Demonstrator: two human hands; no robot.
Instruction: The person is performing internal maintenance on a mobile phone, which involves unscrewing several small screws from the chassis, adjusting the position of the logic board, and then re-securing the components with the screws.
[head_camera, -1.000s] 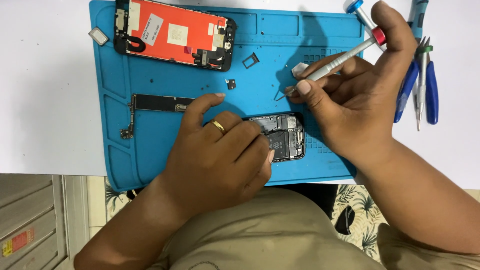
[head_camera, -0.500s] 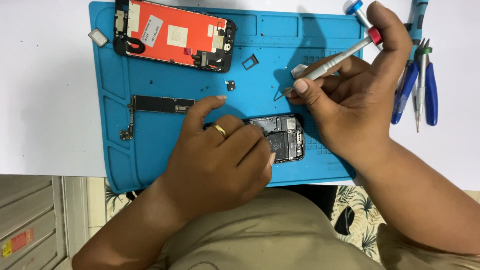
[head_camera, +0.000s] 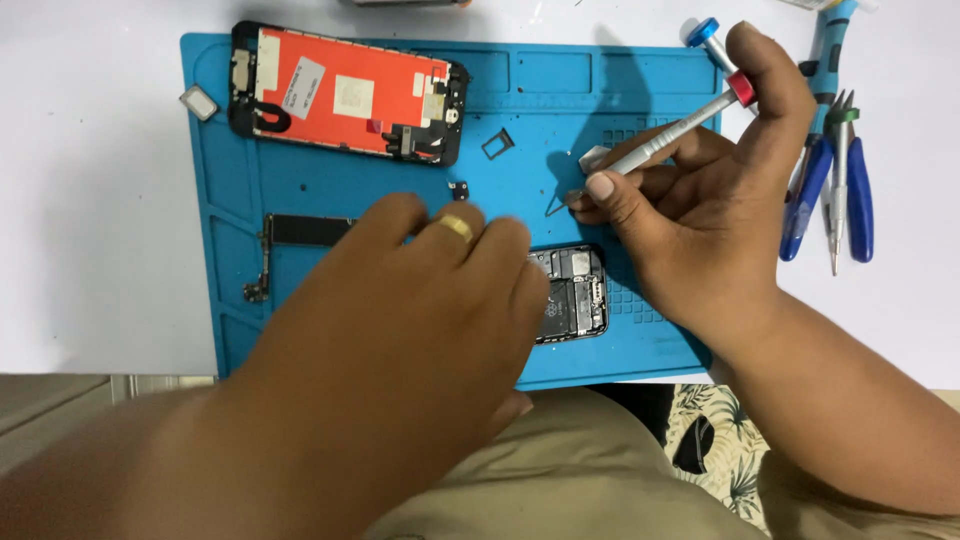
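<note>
A white counter (head_camera: 90, 250) carries a large blue rubber work mat (head_camera: 520, 100) with moulded compartments along its top edge. The left hand (head_camera: 400, 320), a gold ring (head_camera: 455, 228) on one finger, lies palm down over the mat with fingers spread loosely, covering most of an opened dark phone body (head_camera: 572, 295); only the phone's right end shows, with its metal shields and connectors, near the mat's lower edge. Whether the fingers press or grip the phone cannot be told. The right hand (head_camera: 710, 210) is closed around a slim silver screwdriver with a red collar and blue cap (head_camera: 665, 138), pinched between thumb and fingers, its tip pointing down at the mat just above the phone. At the mat's upper left lies a detached phone screen, black-framed with an orange-red back (head_camera: 345, 92). Below it, a long narrow dark circuit board (head_camera: 305, 230) is partly hidden by the left hand. Right of the mat, on the counter, lie blue-handled pliers (head_camera: 860, 200) beside thin tweezers (head_camera: 835, 190). A small black card tray (head_camera: 497, 145) and a tiny black bracket (head_camera: 459, 189) rest on the mat between screen and phone.
</note>
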